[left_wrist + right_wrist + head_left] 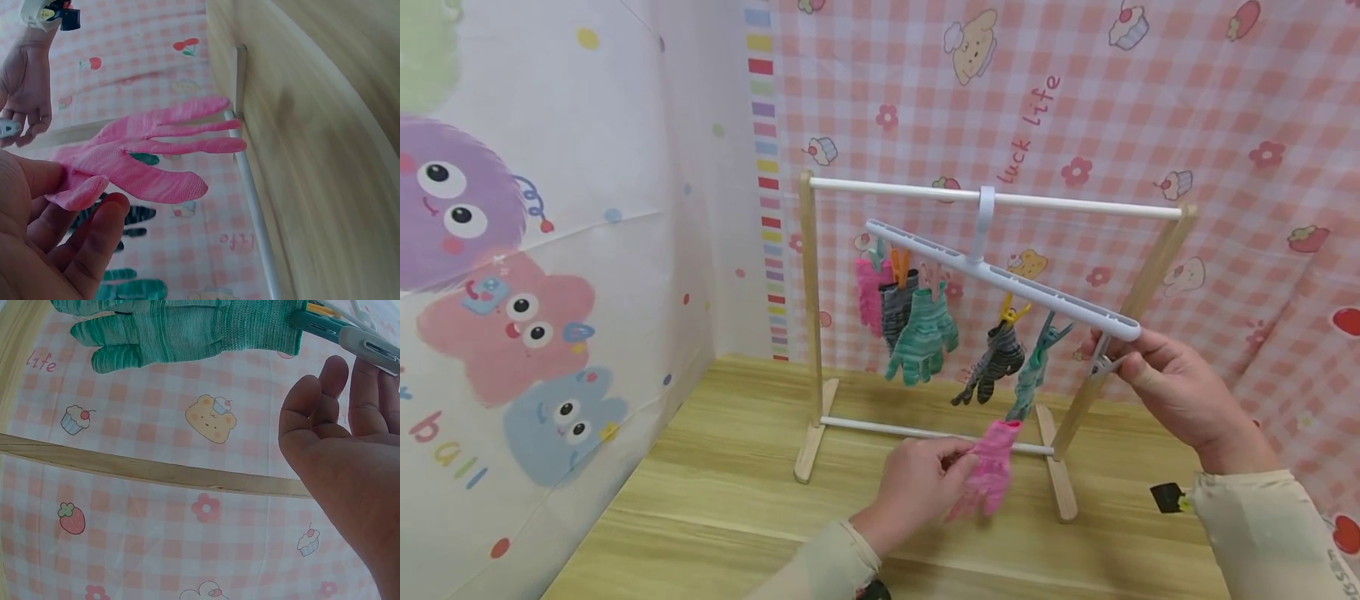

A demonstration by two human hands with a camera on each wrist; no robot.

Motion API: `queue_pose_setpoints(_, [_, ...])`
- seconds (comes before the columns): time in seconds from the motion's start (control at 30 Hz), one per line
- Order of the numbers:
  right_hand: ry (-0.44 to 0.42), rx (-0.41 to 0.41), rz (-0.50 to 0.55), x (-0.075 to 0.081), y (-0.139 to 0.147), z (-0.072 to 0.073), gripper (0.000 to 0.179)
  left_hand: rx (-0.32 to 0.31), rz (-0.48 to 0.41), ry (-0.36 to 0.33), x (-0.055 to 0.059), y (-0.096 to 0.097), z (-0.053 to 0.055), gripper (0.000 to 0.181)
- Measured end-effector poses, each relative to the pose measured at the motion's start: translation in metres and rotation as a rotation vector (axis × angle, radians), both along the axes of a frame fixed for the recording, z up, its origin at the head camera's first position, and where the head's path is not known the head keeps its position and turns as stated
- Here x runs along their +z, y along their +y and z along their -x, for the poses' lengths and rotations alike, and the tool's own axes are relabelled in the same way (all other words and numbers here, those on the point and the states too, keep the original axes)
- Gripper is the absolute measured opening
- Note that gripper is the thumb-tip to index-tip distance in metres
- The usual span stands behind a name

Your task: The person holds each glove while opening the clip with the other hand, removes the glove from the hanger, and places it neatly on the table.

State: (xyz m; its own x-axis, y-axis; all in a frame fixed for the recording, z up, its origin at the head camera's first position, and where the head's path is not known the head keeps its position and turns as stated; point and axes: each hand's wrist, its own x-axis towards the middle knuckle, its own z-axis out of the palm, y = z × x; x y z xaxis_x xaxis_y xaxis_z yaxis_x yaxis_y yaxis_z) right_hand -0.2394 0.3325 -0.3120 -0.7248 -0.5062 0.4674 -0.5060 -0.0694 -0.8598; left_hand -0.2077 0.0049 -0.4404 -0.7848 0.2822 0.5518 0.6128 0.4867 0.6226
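Observation:
A small pink knit glove [994, 463] is pinched near its cuff by my left hand [913, 487], below the rack; its fingers splay away in the left wrist view. My right hand [1187, 400] grips a grey clothespin [1102, 363] at the lower right end of a tilted white hanger [1045, 292]. From the hanger, clothespins hold another pink glove [871, 293], a dark grey glove [895, 312], a teal glove [925, 333], a second dark glove [1000, 362] and, nearest my right hand, a narrow-looking teal glove [1032, 375]. Some right fingertips are hidden behind the hanger.
The hanger hooks over the white top rod [880, 190] of a wooden rack, between its left post [810, 300] and right post [1157, 258]. The rack stands on a wood-grain table [700, 517]. A pink checked cloth [895, 75] hangs close behind.

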Motion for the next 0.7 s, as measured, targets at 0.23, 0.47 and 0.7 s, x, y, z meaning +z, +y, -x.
queue_pose_setpoints(0.23, [-0.016, 0.010, 0.011, 0.001, 0.003, -0.001, 0.025, -0.003, -0.018, -0.137, -0.008, -0.021, 0.001, 0.017])
queue_pose_setpoints(0.47, [-0.021, 0.012, 0.018, -0.001, 0.003, -0.001, 0.031, 0.024, -0.028, -0.254, -0.008, -0.044, -0.001, 0.018])
queue_pose_setpoints(0.7, [0.001, 0.009, 0.038, -0.003, 0.003, -0.001, 0.033, 0.031, -0.121, -0.383, -0.010, -0.072, -0.003, 0.022])
